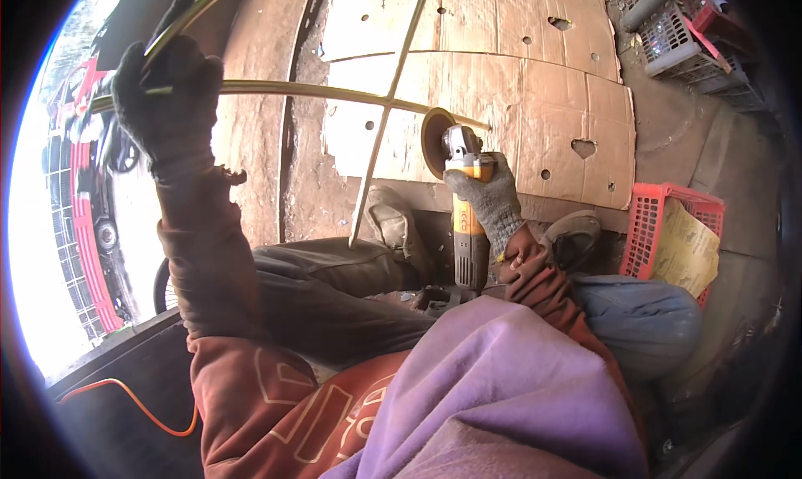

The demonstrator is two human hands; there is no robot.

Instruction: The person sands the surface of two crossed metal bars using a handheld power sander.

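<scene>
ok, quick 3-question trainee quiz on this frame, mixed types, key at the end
1. True or false: the right hand grips the yellow angle grinder.
2. What does the left hand hold?
A. a red crate
B. the bent metal rod frame
C. a sheet of cardboard
3. Fill in: the grinder's disc meets the rod over the flattened ____ on the ground.

Key: 1 true; 2 B; 3 cardboard.
</scene>
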